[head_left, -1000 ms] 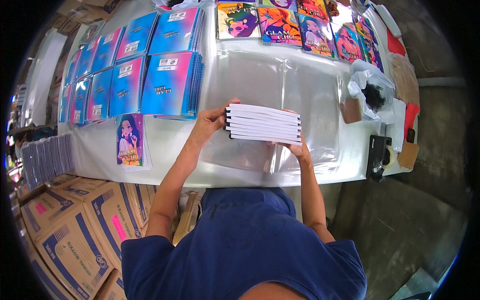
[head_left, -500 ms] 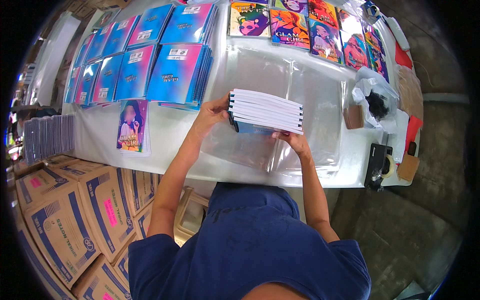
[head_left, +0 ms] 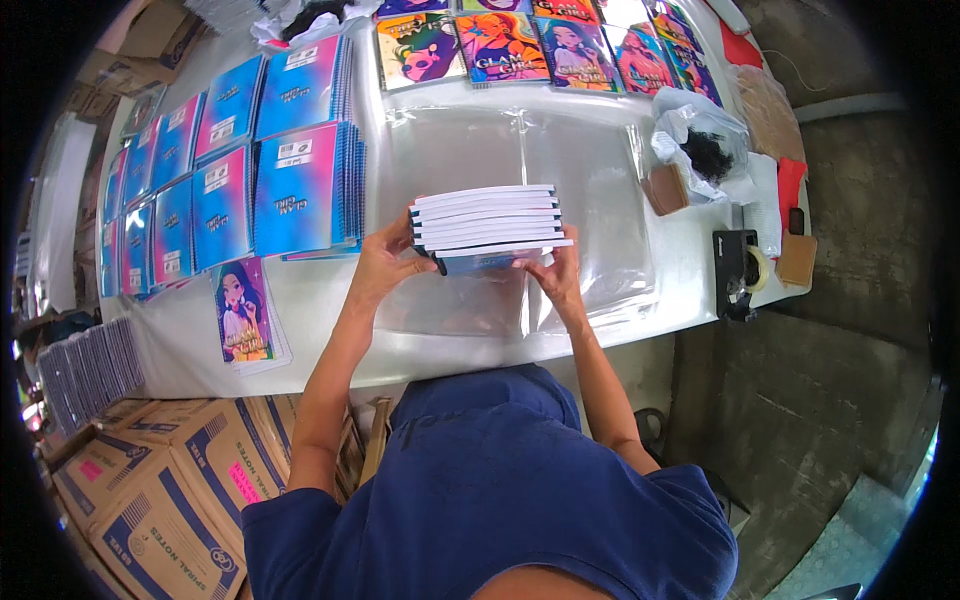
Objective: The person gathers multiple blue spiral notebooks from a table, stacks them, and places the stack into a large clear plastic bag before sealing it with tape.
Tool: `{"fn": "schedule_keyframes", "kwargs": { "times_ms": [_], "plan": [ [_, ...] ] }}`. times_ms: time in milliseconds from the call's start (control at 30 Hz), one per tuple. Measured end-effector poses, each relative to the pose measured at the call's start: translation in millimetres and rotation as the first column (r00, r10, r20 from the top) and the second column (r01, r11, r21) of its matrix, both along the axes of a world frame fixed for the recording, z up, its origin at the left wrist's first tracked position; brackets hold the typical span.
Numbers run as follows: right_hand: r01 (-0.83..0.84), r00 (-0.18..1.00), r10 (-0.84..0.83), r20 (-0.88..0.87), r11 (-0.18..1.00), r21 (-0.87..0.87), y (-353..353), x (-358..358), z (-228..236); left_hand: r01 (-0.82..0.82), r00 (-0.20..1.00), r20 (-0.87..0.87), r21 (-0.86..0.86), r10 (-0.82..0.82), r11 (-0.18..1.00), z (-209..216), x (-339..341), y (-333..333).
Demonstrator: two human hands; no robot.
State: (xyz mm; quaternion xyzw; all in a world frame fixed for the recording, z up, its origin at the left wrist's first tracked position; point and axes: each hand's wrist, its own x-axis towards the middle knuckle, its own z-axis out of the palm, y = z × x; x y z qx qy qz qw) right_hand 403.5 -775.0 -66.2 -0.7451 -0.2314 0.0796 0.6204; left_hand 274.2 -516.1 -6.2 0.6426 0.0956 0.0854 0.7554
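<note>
A stack of several spiral notebooks [head_left: 487, 220] is held up between my two hands, page edges toward me. My left hand [head_left: 392, 258] is closed round its left end, where dark spiral bindings show. At the right end, my right hand [head_left: 556, 271] grips the lower corner, thumb underneath. A blue cover shows on the stack's underside. Beneath the stack, clear plastic sheets [head_left: 590, 240] lie flat on the white-covered table [head_left: 330, 350]. A loose purple notebook cover [head_left: 243, 310] with a drawn figure lies to the left, over white sheets.
Piles of blue-pink spiral notebooks [head_left: 222, 203] fill the table's left. Colourful illustrated notebooks [head_left: 505, 48] stand in rows at the far side. On the right are a plastic bag with dark bits [head_left: 705, 150], a brown block [head_left: 667, 190] and a tape dispenser [head_left: 735, 275]. Cardboard boxes [head_left: 165, 530] are stacked lower left.
The stack has been levelled from its slant, and my right hand has moved up along its right end. The whole view has shifted, so the table's things appear moved leftward.
</note>
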Motion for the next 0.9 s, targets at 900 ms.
{"fn": "schedule_keyframes", "kwargs": {
  "times_ms": [900],
  "plan": [
    [-0.271,0.945,0.269,-0.186,0.963,0.02,18.3,1.9,19.1,-0.005,0.993,0.114,0.218,-0.02,0.976,12.0,-11.2,-20.8]
  ]
}}
